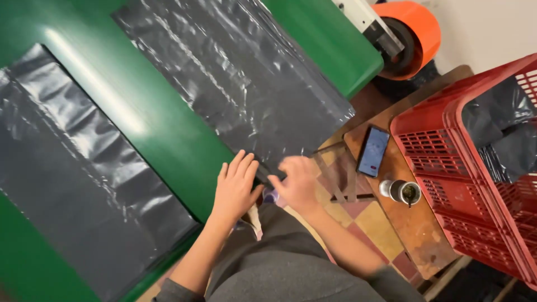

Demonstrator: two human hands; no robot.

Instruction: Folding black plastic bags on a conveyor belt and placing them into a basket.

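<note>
- Right hand (299, 182): motion-blurred; grip on black plastic bag (240, 78) cannot be told.
- Red crate (475, 168): cut off at right edge.
- Second black bag (72, 184): cut off at left edge.
- Phone (373, 151) screen: too small to read.

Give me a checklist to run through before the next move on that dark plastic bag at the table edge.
1. Left hand flat on the dark plastic bag: ok.
2. Right hand at the bag's near edge: ok; its grip on it: cannot tell, blurred.
3. Bag lying flat on the green table: ok, though wrinkled.
4. Second dark bag apart from the first: ok.
5. Phone and small cup on the wooden stool, away from the hands: ok.
6. Red crate beside the stool: ok.
</note>
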